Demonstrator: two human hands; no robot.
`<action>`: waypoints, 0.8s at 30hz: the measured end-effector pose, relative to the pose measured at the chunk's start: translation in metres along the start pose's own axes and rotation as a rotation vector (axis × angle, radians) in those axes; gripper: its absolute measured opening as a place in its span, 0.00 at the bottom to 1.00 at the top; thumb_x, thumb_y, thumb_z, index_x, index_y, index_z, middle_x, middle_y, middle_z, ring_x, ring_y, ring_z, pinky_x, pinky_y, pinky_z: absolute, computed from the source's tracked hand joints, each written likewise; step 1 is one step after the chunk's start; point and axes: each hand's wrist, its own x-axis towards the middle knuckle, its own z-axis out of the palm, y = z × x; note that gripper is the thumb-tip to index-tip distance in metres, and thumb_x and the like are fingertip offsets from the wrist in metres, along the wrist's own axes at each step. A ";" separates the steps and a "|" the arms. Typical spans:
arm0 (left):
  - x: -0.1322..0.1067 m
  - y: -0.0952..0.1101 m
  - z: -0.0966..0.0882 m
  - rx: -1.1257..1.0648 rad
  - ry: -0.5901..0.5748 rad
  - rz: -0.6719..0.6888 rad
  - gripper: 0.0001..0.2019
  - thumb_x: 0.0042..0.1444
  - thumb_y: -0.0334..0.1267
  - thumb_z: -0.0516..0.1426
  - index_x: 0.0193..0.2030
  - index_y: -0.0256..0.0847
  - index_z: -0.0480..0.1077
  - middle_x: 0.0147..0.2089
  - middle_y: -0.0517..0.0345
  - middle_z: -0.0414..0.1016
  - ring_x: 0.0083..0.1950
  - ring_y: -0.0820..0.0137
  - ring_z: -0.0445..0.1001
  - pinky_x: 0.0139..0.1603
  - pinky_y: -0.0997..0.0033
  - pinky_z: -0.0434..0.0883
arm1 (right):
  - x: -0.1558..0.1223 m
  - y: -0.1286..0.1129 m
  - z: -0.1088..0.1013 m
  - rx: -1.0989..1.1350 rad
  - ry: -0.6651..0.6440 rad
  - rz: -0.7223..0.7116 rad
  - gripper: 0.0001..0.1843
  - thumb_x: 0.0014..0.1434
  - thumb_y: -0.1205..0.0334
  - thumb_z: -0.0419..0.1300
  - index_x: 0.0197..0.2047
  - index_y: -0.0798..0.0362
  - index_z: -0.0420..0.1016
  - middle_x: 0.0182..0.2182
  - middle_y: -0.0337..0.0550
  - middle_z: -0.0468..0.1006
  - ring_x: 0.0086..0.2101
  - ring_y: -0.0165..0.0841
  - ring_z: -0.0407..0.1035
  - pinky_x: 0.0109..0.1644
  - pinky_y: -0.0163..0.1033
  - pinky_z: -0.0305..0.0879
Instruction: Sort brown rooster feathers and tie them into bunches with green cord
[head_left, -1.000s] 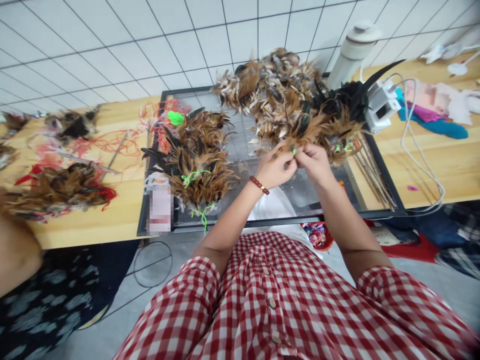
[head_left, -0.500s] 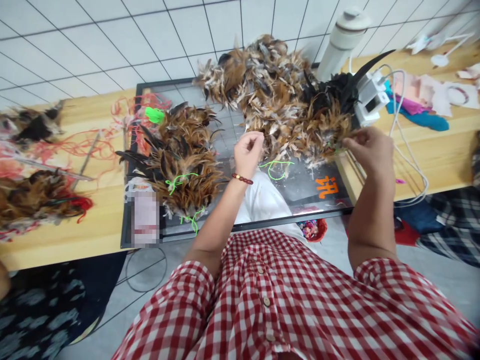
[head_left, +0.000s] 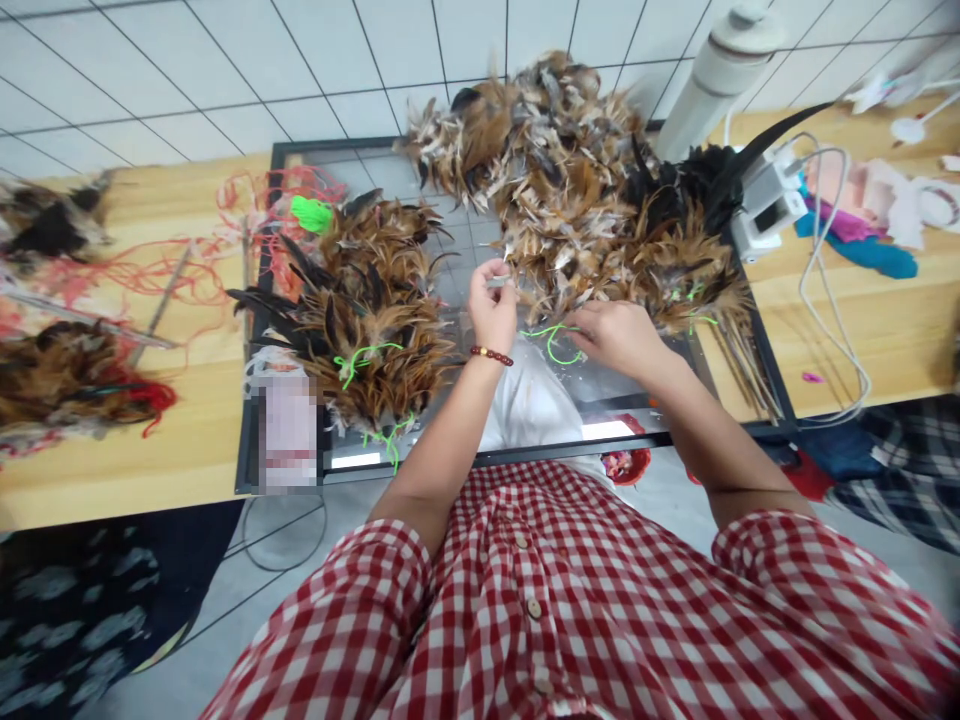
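My left hand (head_left: 493, 303), with a beaded bracelet at the wrist, is closed in a pinch at the left edge of a big pile of brown and grey feathers (head_left: 559, 210). Whatever lies between its fingertips is too small to name. Bent over the pile's lower edge, my right hand (head_left: 619, 338) has its fingers drawn together. Its fingertips are beside a bright green string (head_left: 555, 340), and I cannot tell whether they grip it or a feather. Left of my hands lies a bundle of brown feathers (head_left: 390, 310) tied with green string.
Under the feathers is a black-framed glass panel (head_left: 450, 455). At the back stand a white bottle (head_left: 720, 80) and a white charger (head_left: 769, 215) with a cable. Red strings (head_left: 135, 275) and more feathers (head_left: 67, 390) cover the left tabletop. Sticks (head_left: 746, 365) lie at the right.
My right hand has come from the pile's right side leftward and down to beside the green string. My left hand stays pinched in nearly the same place. The view has shifted slightly.
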 end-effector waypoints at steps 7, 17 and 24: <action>0.006 -0.002 -0.001 -0.047 0.007 0.050 0.18 0.61 0.56 0.66 0.47 0.45 0.76 0.36 0.60 0.78 0.33 0.75 0.76 0.41 0.73 0.75 | -0.023 0.005 -0.032 0.266 0.172 -0.026 0.12 0.68 0.60 0.55 0.41 0.52 0.80 0.36 0.48 0.84 0.35 0.37 0.76 0.40 0.40 0.65; 0.021 -0.003 -0.011 -0.057 0.102 0.156 0.26 0.63 0.65 0.61 0.58 0.49 0.74 0.52 0.55 0.80 0.51 0.70 0.81 0.58 0.68 0.76 | -0.044 0.028 -0.047 0.098 0.046 0.032 0.13 0.68 0.57 0.57 0.44 0.49 0.84 0.41 0.49 0.86 0.36 0.39 0.77 0.37 0.42 0.62; 0.027 -0.002 -0.020 -0.002 0.196 0.270 0.29 0.66 0.64 0.58 0.64 0.47 0.71 0.64 0.48 0.75 0.70 0.63 0.74 0.73 0.62 0.70 | 0.077 -0.058 -0.015 0.052 0.052 0.174 0.22 0.68 0.51 0.58 0.55 0.56 0.83 0.52 0.59 0.84 0.49 0.51 0.79 0.45 0.46 0.69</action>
